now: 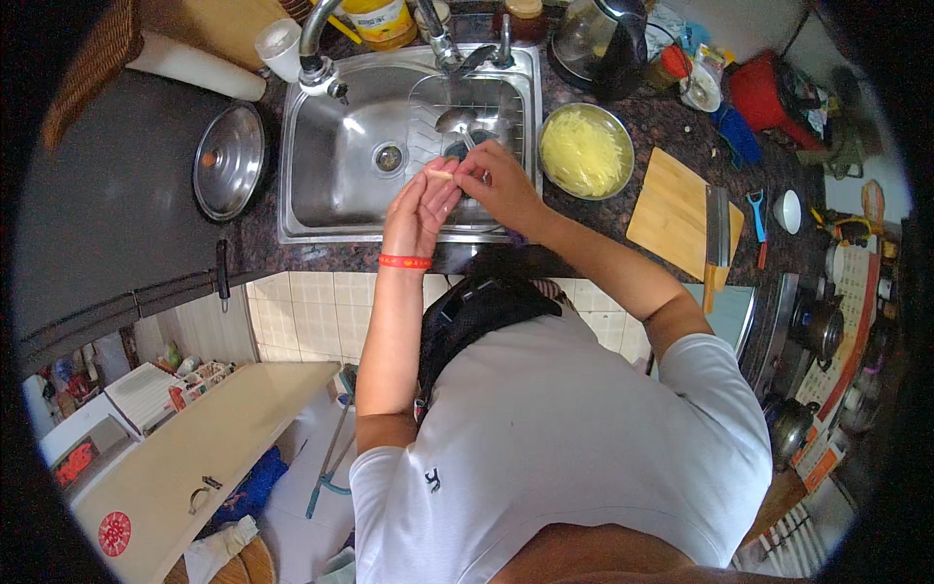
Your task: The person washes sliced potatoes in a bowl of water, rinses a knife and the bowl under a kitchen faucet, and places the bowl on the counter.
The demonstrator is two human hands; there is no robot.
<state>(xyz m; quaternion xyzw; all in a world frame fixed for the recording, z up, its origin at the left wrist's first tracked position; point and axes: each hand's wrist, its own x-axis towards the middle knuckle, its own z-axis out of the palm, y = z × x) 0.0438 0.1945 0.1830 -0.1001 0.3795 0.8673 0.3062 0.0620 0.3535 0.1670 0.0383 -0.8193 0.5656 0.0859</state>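
Over the stainless steel sink [336,146], my left hand [417,210] is cupped palm up, wearing a red wristband [405,261]. A small pale stick-like piece [441,175] lies across its fingers; what it is made of cannot be told. My right hand [500,182] pinches the end of this piece between thumb and forefinger. Behind the hands, a metal spoon or ladle [456,120] rests on the wire rack [419,102] in the sink. Right of the sink stands a metal bowl [552,186] full of pale yellow shreds [584,150].
A wooden cutting board [668,212] carries a cleaver [718,226] at the right. Beyond it lie a blue peeler [757,215] and a small white bowl [788,212]. An electric kettle [598,44] stands behind. Left of the sink leans a pot lid [232,175], below the faucet [312,44].
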